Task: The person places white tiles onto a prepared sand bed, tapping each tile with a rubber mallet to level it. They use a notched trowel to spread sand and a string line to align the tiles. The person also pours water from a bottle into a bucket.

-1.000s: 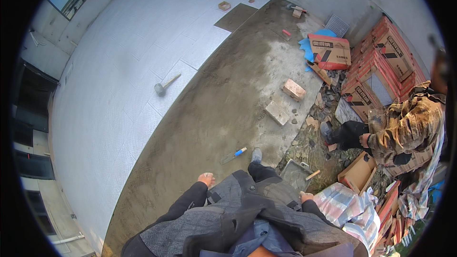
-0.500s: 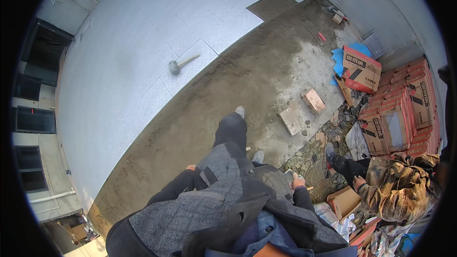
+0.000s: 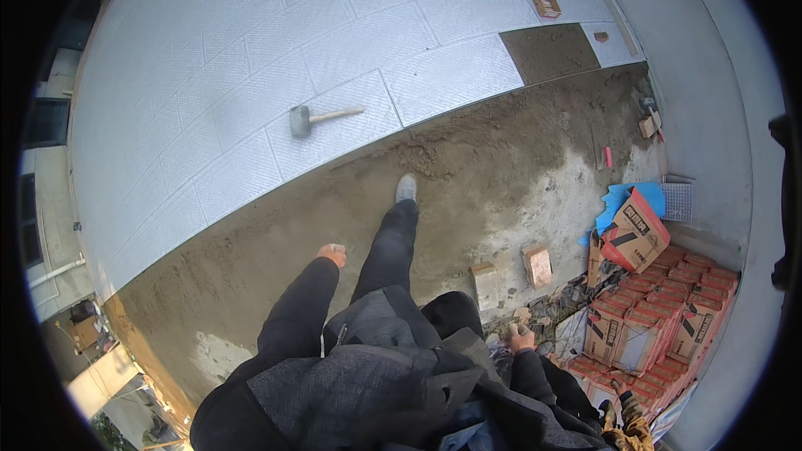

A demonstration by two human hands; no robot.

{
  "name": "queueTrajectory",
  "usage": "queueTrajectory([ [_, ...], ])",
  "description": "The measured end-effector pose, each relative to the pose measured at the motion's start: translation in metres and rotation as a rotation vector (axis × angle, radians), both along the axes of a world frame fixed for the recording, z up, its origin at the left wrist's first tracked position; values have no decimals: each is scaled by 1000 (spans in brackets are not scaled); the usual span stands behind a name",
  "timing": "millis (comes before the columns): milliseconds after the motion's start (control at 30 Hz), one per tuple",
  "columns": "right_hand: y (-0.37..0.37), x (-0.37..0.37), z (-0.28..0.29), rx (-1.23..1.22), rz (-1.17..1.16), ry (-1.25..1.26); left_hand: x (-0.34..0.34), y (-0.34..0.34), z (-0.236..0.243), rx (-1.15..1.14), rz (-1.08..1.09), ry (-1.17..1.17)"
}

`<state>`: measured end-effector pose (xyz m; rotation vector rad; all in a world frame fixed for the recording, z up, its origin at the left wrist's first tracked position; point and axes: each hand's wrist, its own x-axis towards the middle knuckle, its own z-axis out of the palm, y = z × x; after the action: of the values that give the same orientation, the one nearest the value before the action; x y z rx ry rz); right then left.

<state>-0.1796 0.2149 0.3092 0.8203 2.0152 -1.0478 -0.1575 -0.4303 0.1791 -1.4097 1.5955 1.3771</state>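
Note:
My left hand (image 3: 332, 254) hangs over the damp grey mortar bed (image 3: 468, 150), fingers curled in, with nothing showing in them. Low on the right, my right hand (image 3: 521, 339) is closed near the edge of the rubble; whatever it may hold is too small to make out. One grey shoe (image 3: 406, 188) of mine is planted on the mortar, short of the tile edge. Ahead, a rubber mallet (image 3: 302, 121) with a pale wooden handle lies on the light ribbed tiles (image 3: 242, 159). Neither hand touches it.
Two bricks (image 3: 537, 266) sit on the bare concrete. Red and brown tile cartons (image 3: 639, 326) are stacked at right, by a torn carton (image 3: 637, 230) and blue sheet. A small open box (image 3: 547, 5) rests on far tiles. A co-worker's patterned sleeve (image 3: 632, 418) shows lower right.
My view has turned and shifted toward the tiles. My left hand has come out from beside my jacket, and my leading leg stands farther forward. The co-worker has slipped toward the lower edge.

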Motion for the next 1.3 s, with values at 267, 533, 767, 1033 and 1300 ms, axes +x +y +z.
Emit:
queueTrajectory([
  [267, -169, -326, 53, -243, 175, 185, -232, -39, 32, -111, 158, 151],
  [533, -281, -483, -52, -404, 678, 173, -310, -47, -41, -150, 712, 187],
  [767, -317, -544, -217, -528, 771, 200, -383, -138, -255, -498, 1058, 330],
  [1033, -335, -588, -275, -595, 1057, 438, -415, -214, -360, -834, 1009, 465],
  [1300, -366, -626, -325, -818, 870, 200, -413, -112, -247, -386, 1087, 818],
])
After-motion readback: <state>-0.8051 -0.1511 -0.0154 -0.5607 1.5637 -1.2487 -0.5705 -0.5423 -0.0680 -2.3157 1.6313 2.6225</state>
